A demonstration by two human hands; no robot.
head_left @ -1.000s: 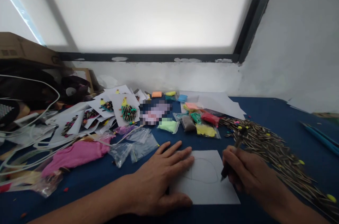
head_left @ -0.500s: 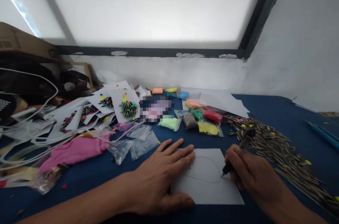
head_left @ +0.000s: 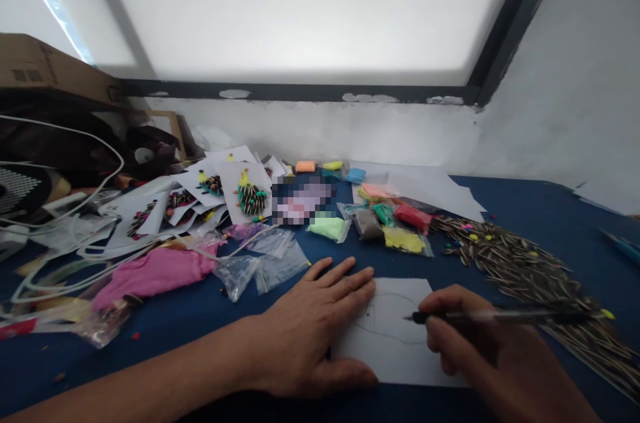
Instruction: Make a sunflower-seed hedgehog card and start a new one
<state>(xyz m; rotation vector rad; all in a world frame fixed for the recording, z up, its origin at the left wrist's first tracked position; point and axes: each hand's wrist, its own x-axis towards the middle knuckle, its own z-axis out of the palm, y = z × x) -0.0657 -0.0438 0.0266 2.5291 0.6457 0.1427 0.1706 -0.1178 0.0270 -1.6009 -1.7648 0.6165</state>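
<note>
My left hand [head_left: 325, 323] lies flat with spread fingers over the left part of a white sheet of paper [head_left: 395, 363]. A thin rounded outline is drawn on the sheet, with a short upright line and a small dot near its left end. My right hand [head_left: 480, 343] grips a black pen [head_left: 465, 318] between thumb and fingers. The pen lies nearly level, its tip pointing left over the drawing; I cannot tell whether it touches the paper. To the right spreads a pile of striped sunflower seeds [head_left: 525, 270].
Bags of coloured clay, such as a yellow one [head_left: 403, 240] and a light green one [head_left: 329, 228], sit behind the sheet. Left are clear plastic bags [head_left: 283, 268], pink clay [head_left: 157, 273], white cables and cards with seed-covered figures [head_left: 250, 196]. A cardboard box [head_left: 55, 73] stands far left.
The pen has swung from steeply tilted to nearly level, and its tip has shifted left from the outline's right edge. My left hand stays on the sheet; the whole view has shifted slightly.
</note>
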